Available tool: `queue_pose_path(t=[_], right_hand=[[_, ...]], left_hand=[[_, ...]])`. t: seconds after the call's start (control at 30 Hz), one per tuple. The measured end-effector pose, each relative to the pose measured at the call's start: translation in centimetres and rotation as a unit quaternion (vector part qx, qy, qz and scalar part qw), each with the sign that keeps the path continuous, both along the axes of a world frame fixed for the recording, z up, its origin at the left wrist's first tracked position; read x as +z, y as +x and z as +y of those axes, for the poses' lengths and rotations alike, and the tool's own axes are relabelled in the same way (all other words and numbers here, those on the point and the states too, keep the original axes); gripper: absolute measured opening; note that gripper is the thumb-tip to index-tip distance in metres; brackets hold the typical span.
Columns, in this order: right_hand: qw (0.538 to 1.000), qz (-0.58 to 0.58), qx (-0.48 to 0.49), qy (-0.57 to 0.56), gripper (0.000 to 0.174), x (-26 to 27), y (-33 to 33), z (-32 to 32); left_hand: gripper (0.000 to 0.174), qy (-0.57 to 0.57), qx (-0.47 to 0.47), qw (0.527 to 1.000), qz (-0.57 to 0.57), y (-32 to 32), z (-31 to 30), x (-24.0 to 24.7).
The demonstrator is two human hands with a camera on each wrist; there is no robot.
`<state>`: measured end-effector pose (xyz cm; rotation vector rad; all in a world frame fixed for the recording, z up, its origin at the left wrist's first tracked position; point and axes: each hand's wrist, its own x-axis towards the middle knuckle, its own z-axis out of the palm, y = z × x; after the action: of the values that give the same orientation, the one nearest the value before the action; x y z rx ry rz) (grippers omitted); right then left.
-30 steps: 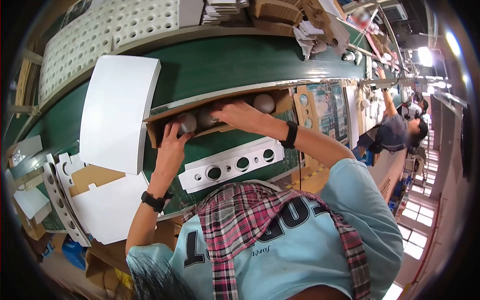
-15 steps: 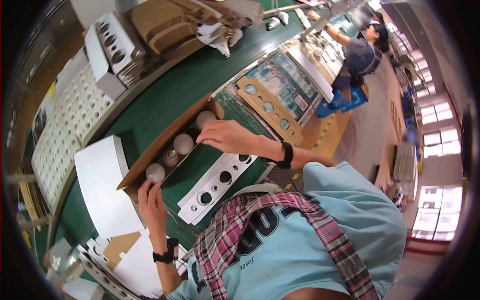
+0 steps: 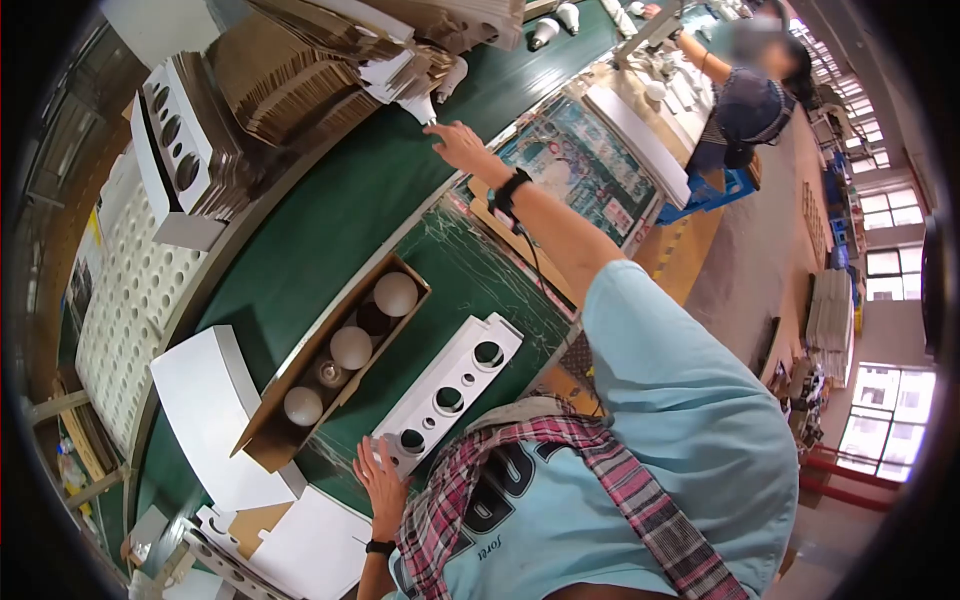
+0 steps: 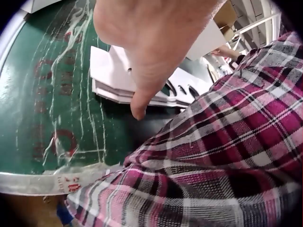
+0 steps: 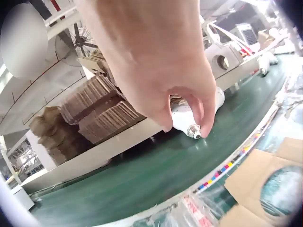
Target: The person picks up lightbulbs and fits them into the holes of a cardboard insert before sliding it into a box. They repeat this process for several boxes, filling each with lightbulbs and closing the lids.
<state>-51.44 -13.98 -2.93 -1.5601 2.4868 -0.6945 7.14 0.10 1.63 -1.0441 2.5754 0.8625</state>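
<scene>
My left hand rests at the near end of the white inserts with round holes. Its thumb hangs over their edge in the left wrist view, where the hand covers part of the inserts. Farther off, my right hand reaches over the green belt. The right wrist view has this hand around a white bulb, one fingertip by its metal cap and the thumb slightly apart. Round bulbs stand in an open cardboard box, clear of both hands.
A white box lies left of the cardboard box. Folded cardboard and white perforated pieces are stacked beyond the belt. More bulbs lie farther along it. A person sits at the upper right.
My right hand has left the cardboard box and moved forward to the bulb on the belt. My left hand has come off a bulb in the box and moved to the white inserts.
</scene>
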Motion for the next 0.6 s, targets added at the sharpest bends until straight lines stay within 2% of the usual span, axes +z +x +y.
queue_pose_path(t=[0.1, 0.27, 0.3, 0.33, 0.4, 0.5, 0.6], right_hand=[[0.999, -0.011, -0.035, 0.017, 0.043, -3.8, -1.4, -3.9], [1.0, 0.006, -0.022, -0.021, 0.044, -2.8, 1.1, -3.4], [0.999, 0.017, -0.007, -0.048, 0.046, -1.9, 2.0, -2.3], [0.995, 0.045, 0.016, -0.089, 0.041, -0.9, 2.8, -0.9], [0.994, 0.019, 0.019, -0.102, 0.032, 2.4, 5.0, 2.5], [0.996, -0.054, 0.007, -0.068, 0.021, 7.5, 8.5, 8.1], [0.998, -0.069, 0.013, 0.004, 0.015, 9.1, 10.7, 12.5]], left_hand=[[0.101, -0.02, 0.01, 0.999, -0.024, 0.1, 0.4, -0.6], [0.096, -0.04, 0.007, 0.999, -0.02, 0.3, 0.6, -0.4], [0.094, -0.057, -0.006, 0.998, -0.019, 0.5, 0.6, -0.3], [0.093, -0.048, -0.008, 0.999, -0.012, 0.3, 0.5, 0.2], [0.091, -0.026, -0.012, 1.0, 0.005, -0.1, 0.2, 1.9], [0.084, -0.009, 0.0, 0.997, 0.071, 0.0, 0.3, 3.7], [0.076, 0.046, 0.032, 0.993, 0.107, 0.9, 0.6, 5.3]])
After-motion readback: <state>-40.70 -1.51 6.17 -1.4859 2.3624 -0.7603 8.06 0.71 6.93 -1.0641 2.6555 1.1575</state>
